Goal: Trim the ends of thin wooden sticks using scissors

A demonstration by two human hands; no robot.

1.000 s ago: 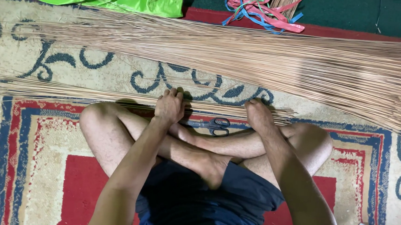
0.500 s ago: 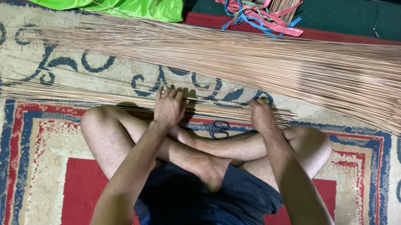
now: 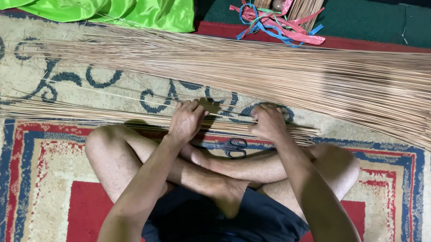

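My left hand and right hand are curled shut on the thin bundle of sticks lying across the rug before my shins. If I squeeze unevenly, I think the dry sticks could snap or fan apart, or roll onto the scissors just behind.

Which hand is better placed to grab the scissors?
Likely the right hand: the scissors lie just below its wrist, handles nearest it. The left hand sits farther off, on the thin stick bundle.

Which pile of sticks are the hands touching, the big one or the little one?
The little one: the thin bundle of sticks just before the knees, under the left hand and right hand. The big spread pile lies farther away, untouched.
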